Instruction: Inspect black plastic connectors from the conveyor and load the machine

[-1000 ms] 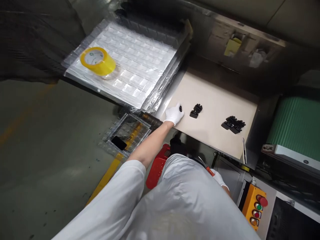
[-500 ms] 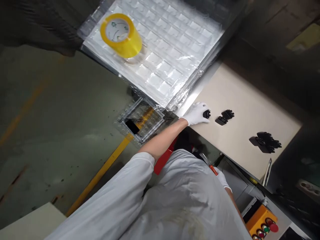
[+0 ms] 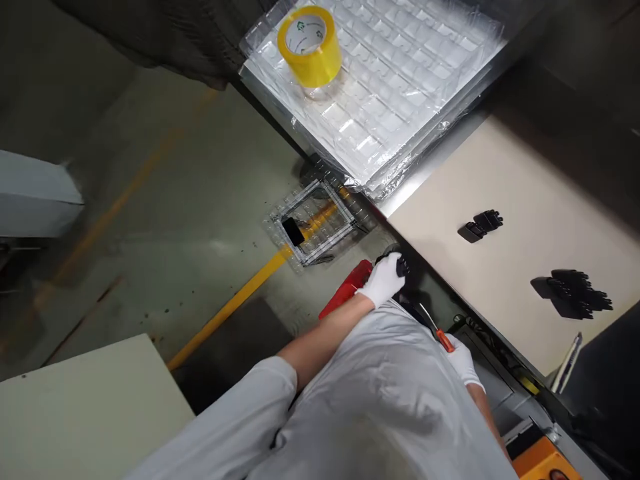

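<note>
In a white glove, my left hand (image 3: 384, 280) is closed around a small black plastic part (image 3: 402, 267), held off the table's near edge, above my lap. My right hand (image 3: 461, 360), also gloved in white, grips a screwdriver (image 3: 444, 340) with an orange handle, its metal shaft pointing up and left. Two more black parts (image 3: 481, 225) lie together on the beige tabletop (image 3: 450, 267). Farther right rests a cluster of several similar black parts (image 3: 573, 293). Glove and fingers hide much of the part in my left hand.
A yellow tape roll (image 3: 313, 50) stands on stacked clear plastic trays (image 3: 365, 127) at the top. Below them is a low frame stool (image 3: 320, 223) with a black phone-like slab (image 3: 293, 231). A box cutter (image 3: 567, 363) lies at the table's right edge, above an orange control box (image 3: 545, 460).
My left hand has drawn back from the tabletop towards my body, carrying the black part. My right hand still holds the screwdriver. The camera view has shifted.
</note>
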Demonstrator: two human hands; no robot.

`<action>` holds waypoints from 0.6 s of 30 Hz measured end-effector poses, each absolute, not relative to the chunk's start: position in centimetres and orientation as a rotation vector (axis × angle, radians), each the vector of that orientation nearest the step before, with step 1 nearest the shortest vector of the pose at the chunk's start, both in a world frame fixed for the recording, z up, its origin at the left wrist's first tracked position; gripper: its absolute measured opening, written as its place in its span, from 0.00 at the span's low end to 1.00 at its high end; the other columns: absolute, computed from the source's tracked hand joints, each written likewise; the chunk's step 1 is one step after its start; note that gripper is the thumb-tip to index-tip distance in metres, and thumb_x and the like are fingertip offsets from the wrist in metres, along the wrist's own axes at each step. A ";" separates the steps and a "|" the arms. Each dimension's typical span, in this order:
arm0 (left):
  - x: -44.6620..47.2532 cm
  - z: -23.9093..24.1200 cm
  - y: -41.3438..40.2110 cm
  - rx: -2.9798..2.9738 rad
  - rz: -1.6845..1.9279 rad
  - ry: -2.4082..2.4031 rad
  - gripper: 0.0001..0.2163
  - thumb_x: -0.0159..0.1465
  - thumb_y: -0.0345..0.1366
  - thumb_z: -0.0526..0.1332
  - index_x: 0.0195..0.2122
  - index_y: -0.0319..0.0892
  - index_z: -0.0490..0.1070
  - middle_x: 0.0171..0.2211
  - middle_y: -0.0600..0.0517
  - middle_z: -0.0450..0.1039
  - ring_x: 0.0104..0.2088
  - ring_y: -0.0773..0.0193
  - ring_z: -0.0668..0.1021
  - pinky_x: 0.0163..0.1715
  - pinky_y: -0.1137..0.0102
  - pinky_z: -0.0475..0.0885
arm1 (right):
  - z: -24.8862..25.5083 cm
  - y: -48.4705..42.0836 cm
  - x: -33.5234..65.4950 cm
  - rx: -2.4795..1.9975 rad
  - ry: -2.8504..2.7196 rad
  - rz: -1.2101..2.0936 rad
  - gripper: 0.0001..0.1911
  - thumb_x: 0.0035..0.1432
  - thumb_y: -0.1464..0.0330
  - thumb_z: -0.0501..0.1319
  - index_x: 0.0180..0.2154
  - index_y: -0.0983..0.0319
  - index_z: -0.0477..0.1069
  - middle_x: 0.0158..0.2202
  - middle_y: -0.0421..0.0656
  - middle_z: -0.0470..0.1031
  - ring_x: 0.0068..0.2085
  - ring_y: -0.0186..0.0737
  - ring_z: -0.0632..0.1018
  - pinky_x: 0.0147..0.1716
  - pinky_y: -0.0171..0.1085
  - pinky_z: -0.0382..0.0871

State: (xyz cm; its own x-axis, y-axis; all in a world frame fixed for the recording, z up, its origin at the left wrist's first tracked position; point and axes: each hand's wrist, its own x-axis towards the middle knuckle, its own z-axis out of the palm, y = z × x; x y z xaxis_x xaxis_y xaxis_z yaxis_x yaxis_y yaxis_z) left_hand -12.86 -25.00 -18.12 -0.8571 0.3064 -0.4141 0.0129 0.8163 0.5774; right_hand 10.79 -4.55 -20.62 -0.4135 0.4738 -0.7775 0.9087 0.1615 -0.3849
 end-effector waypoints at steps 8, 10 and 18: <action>-12.1 -29.6 -28.7 0.541 0.455 2.431 0.24 0.59 0.23 0.64 0.58 0.37 0.75 0.52 0.35 0.81 0.53 0.43 0.85 0.57 0.55 0.80 | -29.1 -8.8 8.2 0.840 2.068 -0.803 0.12 0.59 0.56 0.62 0.34 0.55 0.79 0.33 0.46 0.81 0.36 0.49 0.79 0.37 0.41 0.64; -13.9 -33.3 -28.4 0.683 0.415 2.404 0.26 0.61 0.24 0.63 0.62 0.37 0.73 0.58 0.35 0.79 0.59 0.45 0.82 0.64 0.57 0.76 | -30.9 -11.1 6.9 0.863 2.058 -0.823 0.12 0.61 0.56 0.61 0.36 0.55 0.79 0.35 0.47 0.82 0.37 0.48 0.80 0.36 0.40 0.61; -18.0 -38.6 -30.0 0.995 0.450 2.248 0.27 0.61 0.25 0.63 0.63 0.36 0.74 0.60 0.37 0.78 0.61 0.44 0.80 0.66 0.57 0.72 | -32.5 -16.3 6.0 1.227 2.042 -0.770 0.15 0.62 0.54 0.62 0.38 0.56 0.81 0.33 0.46 0.81 0.35 0.45 0.78 0.34 0.39 0.58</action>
